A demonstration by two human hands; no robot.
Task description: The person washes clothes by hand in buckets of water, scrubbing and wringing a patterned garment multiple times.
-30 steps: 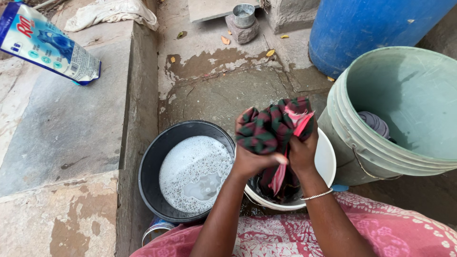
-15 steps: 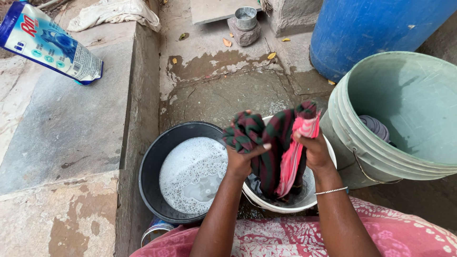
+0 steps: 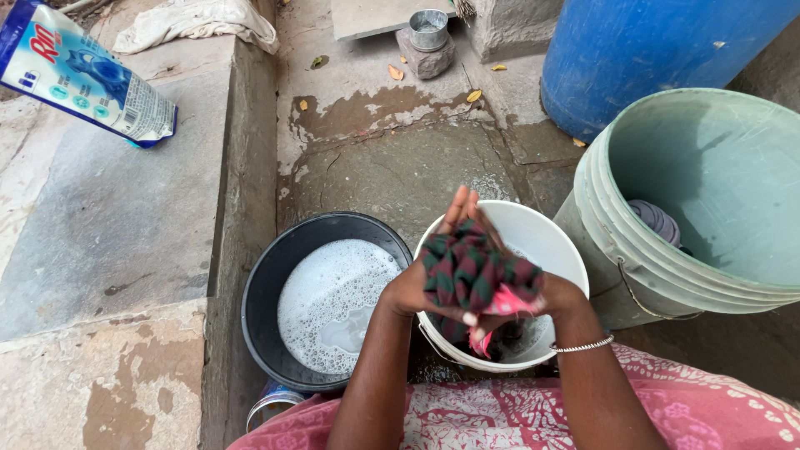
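**Over the white bucket: cloth bunched between both hands**

Above the white bucket (image 3: 560, 250) we hold a wet checked cloth (image 3: 467, 271), green and dark red with a pink edge. Our left hand (image 3: 410, 292) is closed round its left side, thumb underneath. Our right hand (image 3: 560, 296) clamps the right side, fingers wrapped over the pink part; the left fingertips stand up straight behind the wad.

Cloth is a compact bundle, long axis roughly left to right between the hands; a pink tail points down into the bucket. No clear front or back that we can tell.

Judgement on technique: keep the wad low over the bucket so drips fall inside, press palms together evenly, and shift grip along the cloth rather than working one spot.

Just left, touching the bucket: black basin (image 3: 267, 292) with suds. Right: pale green bucket (image 3: 617, 275).
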